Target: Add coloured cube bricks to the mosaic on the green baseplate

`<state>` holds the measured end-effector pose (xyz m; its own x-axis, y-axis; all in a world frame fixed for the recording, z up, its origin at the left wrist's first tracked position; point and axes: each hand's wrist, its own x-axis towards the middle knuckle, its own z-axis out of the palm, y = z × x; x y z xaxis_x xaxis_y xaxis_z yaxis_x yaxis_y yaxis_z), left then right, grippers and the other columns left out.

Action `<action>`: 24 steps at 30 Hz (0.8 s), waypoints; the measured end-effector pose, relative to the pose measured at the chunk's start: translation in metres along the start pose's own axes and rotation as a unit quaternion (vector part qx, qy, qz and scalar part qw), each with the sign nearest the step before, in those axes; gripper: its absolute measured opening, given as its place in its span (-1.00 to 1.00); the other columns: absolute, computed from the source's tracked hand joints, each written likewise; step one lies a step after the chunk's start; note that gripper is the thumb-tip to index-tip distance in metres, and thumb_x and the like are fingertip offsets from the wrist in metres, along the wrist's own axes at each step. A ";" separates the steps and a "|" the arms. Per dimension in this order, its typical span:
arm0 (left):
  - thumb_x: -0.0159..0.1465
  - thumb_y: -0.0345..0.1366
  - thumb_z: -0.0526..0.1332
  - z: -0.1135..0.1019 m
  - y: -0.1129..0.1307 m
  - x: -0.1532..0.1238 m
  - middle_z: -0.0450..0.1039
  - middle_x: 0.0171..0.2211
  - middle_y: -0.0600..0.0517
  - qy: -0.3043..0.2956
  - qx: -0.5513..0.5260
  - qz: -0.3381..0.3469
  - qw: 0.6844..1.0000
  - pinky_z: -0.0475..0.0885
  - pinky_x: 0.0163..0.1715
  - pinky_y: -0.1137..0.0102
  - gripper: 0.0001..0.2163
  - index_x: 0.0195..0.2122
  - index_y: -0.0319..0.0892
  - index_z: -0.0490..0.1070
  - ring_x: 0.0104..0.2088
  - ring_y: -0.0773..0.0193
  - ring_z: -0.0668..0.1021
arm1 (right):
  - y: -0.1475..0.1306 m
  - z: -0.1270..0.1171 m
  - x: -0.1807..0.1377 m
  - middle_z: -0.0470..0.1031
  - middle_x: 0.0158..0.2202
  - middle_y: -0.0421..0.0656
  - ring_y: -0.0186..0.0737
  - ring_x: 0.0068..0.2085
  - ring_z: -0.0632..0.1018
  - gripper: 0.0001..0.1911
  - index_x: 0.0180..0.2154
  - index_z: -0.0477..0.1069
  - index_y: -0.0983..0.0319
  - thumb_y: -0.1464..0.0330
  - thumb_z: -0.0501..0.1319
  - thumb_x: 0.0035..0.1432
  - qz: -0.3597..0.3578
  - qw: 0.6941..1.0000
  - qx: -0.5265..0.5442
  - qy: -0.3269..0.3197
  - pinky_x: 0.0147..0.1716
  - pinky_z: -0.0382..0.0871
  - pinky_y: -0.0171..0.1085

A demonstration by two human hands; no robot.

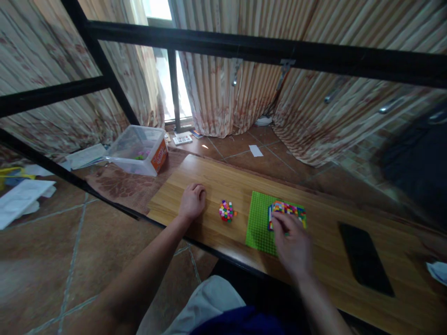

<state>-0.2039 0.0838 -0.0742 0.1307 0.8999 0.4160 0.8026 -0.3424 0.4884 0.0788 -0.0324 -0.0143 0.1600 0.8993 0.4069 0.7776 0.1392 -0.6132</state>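
Note:
My left hand (192, 201) rests on the wooden table (216, 181) with its fingers curled under, and nothing shows in it. A small heap of coloured bricks (226, 211) lies just to its right. My right hand (291, 242) is blurred by motion over a green baseplate (258, 221), with its fingertips at the near edge of a patch of multicoloured bricks (288, 209) built on the plate. Whether the fingers hold a brick is hidden.
A black phone (365, 258) lies flat on the table at the right. A clear plastic box (138, 150) stands on a rug on the tiled floor at the back left. Black metal frame bars (265, 49) cross above. Striped curtains hang behind.

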 end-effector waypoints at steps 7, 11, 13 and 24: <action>0.31 -0.32 0.04 0.000 -0.001 0.000 0.49 -0.20 -0.10 -0.001 -0.014 -0.006 1.000 0.42 -0.04 0.20 -0.79 -0.27 -0.16 0.48 -0.14 0.15 0.50 | -0.026 0.069 -0.001 0.49 -0.20 -0.05 -0.12 -0.15 0.49 -0.70 -0.09 0.46 0.21 0.36 0.01 0.25 -0.047 0.989 -0.009 -0.139 -0.12 0.35 -0.16; 0.34 -0.30 0.03 -0.005 0.000 0.001 0.50 -0.17 -0.09 -0.016 -0.009 0.016 1.000 0.40 -0.01 0.20 -0.77 -0.24 -0.15 0.49 -0.12 0.16 0.51 | -0.020 0.090 0.004 0.46 -0.26 -0.08 -0.13 -0.20 0.47 -0.76 -0.20 0.47 0.17 0.35 0.04 0.25 -0.057 0.987 -0.049 -0.143 -0.17 0.33 -0.19; 0.34 -0.29 0.03 -0.008 0.003 0.000 0.51 -0.16 -0.08 -0.032 0.000 0.035 0.999 0.38 0.01 0.18 -0.77 -0.22 -0.15 0.48 -0.10 0.15 0.50 | -0.018 0.094 0.004 0.45 -0.28 -0.10 -0.15 -0.22 0.46 -0.77 -0.26 0.47 0.15 0.34 0.03 0.26 -0.062 0.987 -0.053 -0.136 -0.18 0.32 -0.20; 0.26 -0.17 0.18 0.022 0.076 -0.027 0.38 0.06 -0.15 -0.065 -0.033 0.050 0.996 0.32 0.11 0.09 -0.66 0.04 -0.14 0.35 0.09 0.01 0.40 | -0.020 0.019 -0.020 0.53 -0.28 -0.15 -0.22 -0.31 0.52 -0.78 -0.27 0.48 0.17 0.24 0.11 0.21 0.066 0.992 0.095 -0.050 -0.26 0.39 -0.24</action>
<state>-0.1332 0.0395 -0.0650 0.2867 0.8859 0.3648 0.7415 -0.4462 0.5010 0.0486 -0.0457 -0.0232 0.1834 0.9505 0.2509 0.6236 0.0848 -0.7772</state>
